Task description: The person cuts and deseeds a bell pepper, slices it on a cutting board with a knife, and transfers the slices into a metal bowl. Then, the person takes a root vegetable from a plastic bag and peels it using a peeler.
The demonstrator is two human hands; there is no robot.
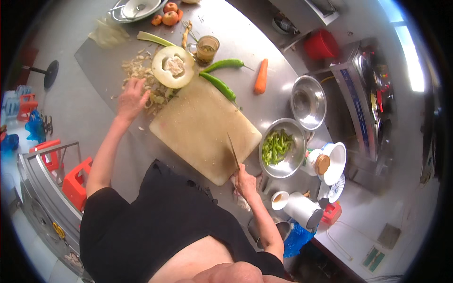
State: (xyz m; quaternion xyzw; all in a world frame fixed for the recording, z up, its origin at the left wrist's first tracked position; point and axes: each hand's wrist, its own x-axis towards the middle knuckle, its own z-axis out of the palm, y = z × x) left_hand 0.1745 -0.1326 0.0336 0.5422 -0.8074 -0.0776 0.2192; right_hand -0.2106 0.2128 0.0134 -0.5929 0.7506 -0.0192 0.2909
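Note:
My right hand [245,182] grips a kitchen knife [233,152] by its handle, the blade over the lower right part of a worn cutting board [201,131]. At the board's far left side, my left hand [132,100] rests at the edge of a heap of vegetable trimmings [155,97], fingers slightly apart. Nothing shows in its grasp. Just beyond the board sits a cut pale gourd or melon [173,67] with a hollowed core. Two green chili peppers [223,65] lie at the board's far edge, one touching it. Farther right is a carrot [261,76].
Right of the board stand a steel bowl of cut green peppers [278,146], another steel bowl [308,102], a lidded jar [316,162] and a white cup [279,200]. A glass of liquid [207,49] and tomatoes [170,17] are farther back. Red stools [78,180] stand at left.

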